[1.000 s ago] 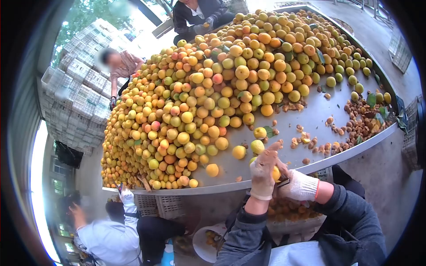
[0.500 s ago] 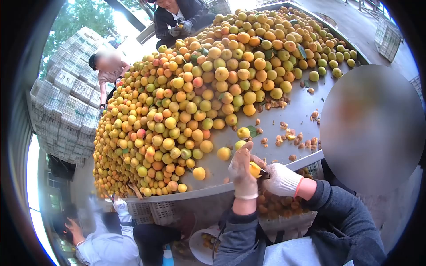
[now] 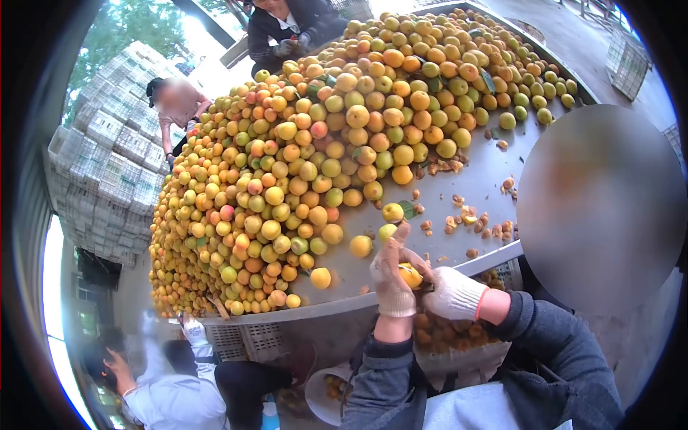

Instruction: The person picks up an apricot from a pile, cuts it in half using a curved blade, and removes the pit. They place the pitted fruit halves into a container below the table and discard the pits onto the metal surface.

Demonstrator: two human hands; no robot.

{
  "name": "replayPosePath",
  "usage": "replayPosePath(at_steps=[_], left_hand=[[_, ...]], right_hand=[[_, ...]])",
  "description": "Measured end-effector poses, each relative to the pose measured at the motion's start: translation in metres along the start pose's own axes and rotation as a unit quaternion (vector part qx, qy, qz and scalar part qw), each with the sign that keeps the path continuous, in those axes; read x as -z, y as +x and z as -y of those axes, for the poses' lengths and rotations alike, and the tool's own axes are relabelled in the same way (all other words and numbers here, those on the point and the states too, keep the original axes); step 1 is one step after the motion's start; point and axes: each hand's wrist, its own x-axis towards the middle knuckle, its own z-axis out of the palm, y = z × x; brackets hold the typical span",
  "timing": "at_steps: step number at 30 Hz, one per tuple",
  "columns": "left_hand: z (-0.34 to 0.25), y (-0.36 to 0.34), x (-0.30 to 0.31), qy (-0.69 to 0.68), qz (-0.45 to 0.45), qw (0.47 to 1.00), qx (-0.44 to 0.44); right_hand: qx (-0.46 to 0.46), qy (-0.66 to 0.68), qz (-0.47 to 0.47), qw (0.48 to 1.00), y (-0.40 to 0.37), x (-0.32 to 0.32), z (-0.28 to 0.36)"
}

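Note:
My left hand (image 3: 393, 281), in a pale glove with the fingertips bare or stained, is closed around a yellow-orange apricot (image 3: 409, 275) above the table's near edge. Close against the fruit is my right hand (image 3: 454, 293), also in a white glove, its fingers wrapped round a small knife whose blade is mostly hidden at the apricot. A dark line shows across the fruit's skin. Just beyond my left fingertips, a greenish-yellow apricot (image 3: 387, 232) lies on the metal table (image 3: 337, 283). Below my hands sits a container of orange apricot pieces (image 3: 448, 335).
A large heap of apricots (image 3: 287, 186) covers much of the table. Pits and scraps (image 3: 466, 215) lie to the right. Co-workers stand around the table, one at the lower left (image 3: 179, 394). Stacked crates (image 3: 107, 158) stand left; a white bucket (image 3: 326, 394) is below.
The apricot has turned slightly in my left hand, and a dark line now shows on it. My right hand has shifted slightly, covering the blade more. The co-worker at the left has moved an arm.

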Motion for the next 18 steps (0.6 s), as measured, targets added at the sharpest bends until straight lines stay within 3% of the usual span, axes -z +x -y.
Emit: replayPosePath(at_steps=[2, 3, 4, 6, 7, 9, 12, 18], left_hand=[[0.015, 0.000, 0.002, 0.032, -0.040, 0.998, -0.048], [0.018, 0.012, 0.009, -0.018, -0.089, 0.994, -0.055], [0.024, 0.013, 0.014, -0.020, -0.082, 0.996, -0.035], [0.028, 0.017, 0.012, -0.017, -0.118, 0.986, -0.116], [0.029, 0.017, 0.009, -0.018, -0.110, 0.988, -0.104], [0.023, 0.017, 0.005, -0.023, -0.162, 0.980, -0.110], [0.021, 0.020, 0.002, -0.034, -0.184, 0.976, -0.113], [0.015, 0.025, 0.013, -0.148, -0.053, 0.987, -0.029]], right_hand=[[-0.036, -0.079, -0.016, 0.996, -0.006, -0.002, -0.005], [-0.043, -0.130, -0.015, 0.991, 0.004, 0.001, 0.004], [-0.046, -0.141, -0.032, 0.988, 0.005, 0.000, 0.005], [-0.058, -0.168, -0.030, 0.984, 0.007, -0.002, 0.002], [-0.071, -0.165, -0.038, 0.983, 0.005, -0.004, 0.000], [-0.016, -0.195, -0.092, 0.976, 0.005, -0.008, -0.001], [-0.006, -0.246, -0.094, 0.965, 0.003, -0.017, -0.006], [-0.001, -0.206, -0.056, 0.977, 0.006, 0.007, -0.002]])
